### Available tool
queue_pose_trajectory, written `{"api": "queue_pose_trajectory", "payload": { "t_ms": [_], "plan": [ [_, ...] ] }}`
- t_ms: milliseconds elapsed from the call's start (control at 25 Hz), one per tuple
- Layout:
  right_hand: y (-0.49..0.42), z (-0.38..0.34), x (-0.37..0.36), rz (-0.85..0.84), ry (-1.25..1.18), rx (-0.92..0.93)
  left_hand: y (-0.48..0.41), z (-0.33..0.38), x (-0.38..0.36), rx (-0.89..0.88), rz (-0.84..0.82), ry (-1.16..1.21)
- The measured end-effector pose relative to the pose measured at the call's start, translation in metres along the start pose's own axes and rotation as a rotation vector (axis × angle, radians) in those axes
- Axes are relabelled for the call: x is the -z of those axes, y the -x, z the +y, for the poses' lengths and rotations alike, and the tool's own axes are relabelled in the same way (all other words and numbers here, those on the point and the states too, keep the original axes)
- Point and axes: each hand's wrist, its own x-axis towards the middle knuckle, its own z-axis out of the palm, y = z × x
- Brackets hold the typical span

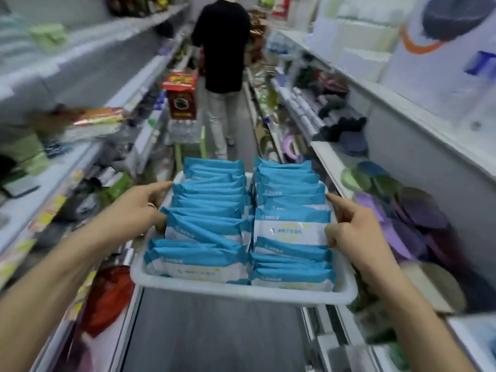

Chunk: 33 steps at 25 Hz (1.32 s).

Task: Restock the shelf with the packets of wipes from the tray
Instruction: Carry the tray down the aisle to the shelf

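Observation:
A white plastic tray [241,289] is held out in front of me over the aisle floor. It is filled with several blue-and-white packets of wipes [291,229] stacked in two rows. My left hand [139,208] grips the tray's left rim, with the index finger stretched along the edge. My right hand [354,232] grips the right rim, fingers curled against the packets and index finger pointing forward.
Shelves [88,57] full of goods line both sides of a narrow aisle. A person in a black top [220,47] stands ahead with their back to me. A red box [181,95] sits on packs of bottles on a green stool, left of the person.

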Motion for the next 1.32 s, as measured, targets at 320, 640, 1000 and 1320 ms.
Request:
{"api": "queue_pose_trajectory", "payload": {
  "t_ms": [320, 640, 1000, 1320],
  "plan": [
    [-0.210, -0.036, -0.067, -0.194, 0.030, 0.093, -0.134, 0.012, 0.035, 0.086, 0.208, 0.058],
    [-0.425, -0.071, -0.179, -0.215, 0.008, 0.025, -0.360, -0.001, 0.113, 0.068, 0.168, 0.112],
    [-0.670, -0.139, -0.279, -0.213, -0.009, 0.054, -0.636, -0.006, 0.206, 0.092, 0.188, 0.037],
    [-0.903, -0.166, -0.380, -0.324, 0.014, 0.076, -0.840, -0.003, 0.251, 0.155, 0.275, 0.040]
  ]
}}
